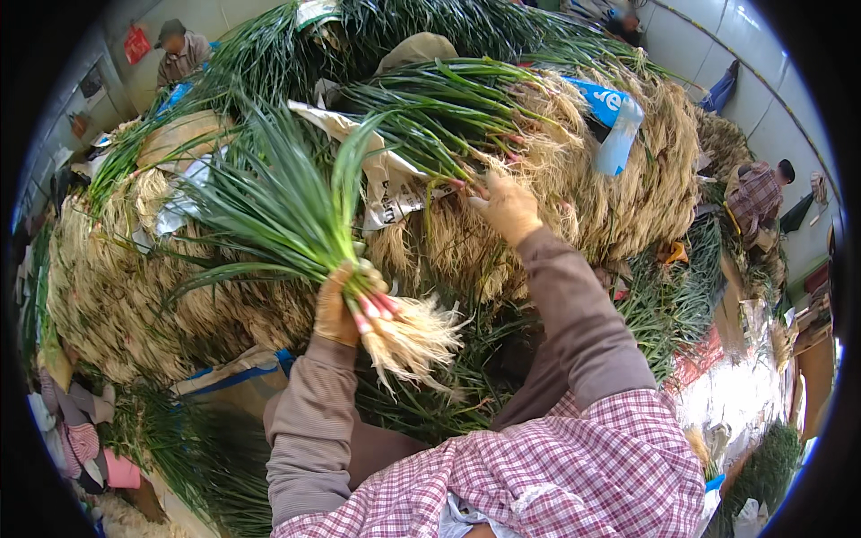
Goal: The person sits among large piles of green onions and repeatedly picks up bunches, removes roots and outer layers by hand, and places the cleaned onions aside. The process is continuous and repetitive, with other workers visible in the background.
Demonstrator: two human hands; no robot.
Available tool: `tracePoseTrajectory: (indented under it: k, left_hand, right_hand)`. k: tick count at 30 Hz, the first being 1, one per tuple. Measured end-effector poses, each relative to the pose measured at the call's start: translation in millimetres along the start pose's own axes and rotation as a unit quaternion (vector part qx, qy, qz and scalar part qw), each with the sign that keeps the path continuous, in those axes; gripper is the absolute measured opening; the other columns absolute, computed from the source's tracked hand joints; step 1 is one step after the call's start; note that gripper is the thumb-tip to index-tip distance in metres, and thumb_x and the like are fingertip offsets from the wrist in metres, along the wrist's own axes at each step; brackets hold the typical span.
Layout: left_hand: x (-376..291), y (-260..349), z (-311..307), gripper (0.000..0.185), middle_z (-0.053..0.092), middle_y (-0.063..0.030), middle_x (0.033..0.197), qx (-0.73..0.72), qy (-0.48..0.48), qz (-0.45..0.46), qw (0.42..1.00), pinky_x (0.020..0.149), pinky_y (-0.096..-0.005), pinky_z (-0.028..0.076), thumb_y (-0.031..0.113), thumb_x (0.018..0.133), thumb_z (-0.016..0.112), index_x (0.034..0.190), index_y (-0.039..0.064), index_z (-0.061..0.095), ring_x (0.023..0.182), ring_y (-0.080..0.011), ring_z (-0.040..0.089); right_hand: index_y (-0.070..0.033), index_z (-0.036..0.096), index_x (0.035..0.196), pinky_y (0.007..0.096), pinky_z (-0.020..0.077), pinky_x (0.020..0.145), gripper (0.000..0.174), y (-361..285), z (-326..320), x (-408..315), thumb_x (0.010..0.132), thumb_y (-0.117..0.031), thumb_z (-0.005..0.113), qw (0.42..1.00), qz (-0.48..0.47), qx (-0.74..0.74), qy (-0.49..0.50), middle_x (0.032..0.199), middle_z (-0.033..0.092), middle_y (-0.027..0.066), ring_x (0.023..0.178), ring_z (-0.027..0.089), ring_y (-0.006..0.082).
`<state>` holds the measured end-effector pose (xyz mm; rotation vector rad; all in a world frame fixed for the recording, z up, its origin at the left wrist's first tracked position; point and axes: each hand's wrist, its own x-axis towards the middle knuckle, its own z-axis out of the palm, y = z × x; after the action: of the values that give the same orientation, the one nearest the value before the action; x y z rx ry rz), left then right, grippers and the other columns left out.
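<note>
A bunch of long-leaved green plants with reddish stem bases and pale roots [410,329] is gripped near its base by my left hand [341,302], which wears a tan glove. The leaves fan out to the upper left and the roots point to the lower right. My right hand [508,205], in a similar glove, reaches to the stem bases of more such plants [464,144] lying on the big heap. Its fingers touch the stems there; whether they are closed on one cannot be told. A white printed sack [393,181] lies between the two hands.
A long heap of matted roots [625,181] spans the front. A blue and white plastic piece [615,121] lies on it. Loose green leaves [464,397] cover the floor between my legs. Other people sit at far left [181,54], far right [760,198] and lower left [81,430].
</note>
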<state>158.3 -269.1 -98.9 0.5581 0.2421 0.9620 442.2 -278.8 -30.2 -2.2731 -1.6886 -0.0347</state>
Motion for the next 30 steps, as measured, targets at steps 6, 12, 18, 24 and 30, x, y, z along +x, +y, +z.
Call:
tracePoseTrajectory:
  k: [6, 12, 18, 24, 30]
  left_hand:
    - [7, -38, 8, 0.031, 0.058, -0.0222, 0.118, -0.037, 0.014, -0.112, 0.993, 0.086, -0.0449, 0.054, 0.013, 0.083, 0.061, 0.111, 0.001, 0.051, 0.107, -0.032, 0.06]
    - [6, -48, 17, 0.04, 0.062, -0.0189, 0.104, -0.014, 0.035, -0.166, 0.985, 0.079, -0.0453, 0.055, 0.019, 0.08, 0.062, 0.113, -0.002, 0.051, 0.088, -0.0296, 0.062]
    - [1, -50, 15, 0.026, 0.06, -0.0129, 0.097, -0.015, 0.076, -0.157, 0.984, 0.082, -0.0399, 0.052, 0.015, 0.081, 0.062, 0.103, 0.004, 0.054, 0.087, -0.024, 0.06]
    - [-6, -41, 10, 0.022, 0.053, -0.0047, 0.084, -0.093, -0.011, -0.17, 0.981, 0.077, -0.0321, 0.051, 0.02, 0.08, 0.062, 0.09, 0.005, 0.05, 0.076, -0.0164, 0.056]
    - [-14, -33, 8, 0.031, 0.052, -0.0036, 0.081, -0.151, -0.032, -0.171, 0.973, 0.072, -0.0307, 0.047, 0.02, 0.081, 0.059, 0.104, 0.0, 0.051, 0.073, -0.0146, 0.053]
  right_hand:
    - [-0.009, 0.069, 0.091, 0.0312, 0.0501, 0.054, 0.029, -20, 13, -69, 0.089, -0.036, 0.058, 0.975, -0.146, 0.133, -0.097, 0.064, 0.063, 0.0058, 0.054, 0.059, 0.0143]
    - [-0.005, 0.064, 0.111, 0.0367, 0.0516, 0.072, 0.043, -26, 32, -99, 0.096, -0.041, 0.046, 0.918, -0.14, 0.248, -0.274, 0.097, 0.068, 0.014, 0.081, 0.065, 0.0239]
    - [-0.001, 0.058, 0.101, 0.0236, 0.0423, 0.053, 0.022, -68, 47, -54, 0.09, -0.019, 0.061, 0.752, 0.06, 0.633, -0.172, 0.077, 0.057, 0.0014, 0.058, 0.048, 0.0075]
    - [-0.003, 0.055, 0.097, 0.0244, 0.0463, 0.053, 0.009, -58, 86, -59, 0.092, -0.01, 0.051, 0.512, 0.246, 0.817, -0.097, 0.071, 0.055, 0.0019, 0.055, 0.051, 0.0101]
    - [-0.01, 0.056, 0.09, 0.0232, 0.0406, 0.05, 0.016, -65, 86, -41, 0.092, -0.026, 0.058, 0.354, 0.174, 0.852, -0.344, 0.074, 0.052, -0.0027, 0.054, 0.043, 0.0086]
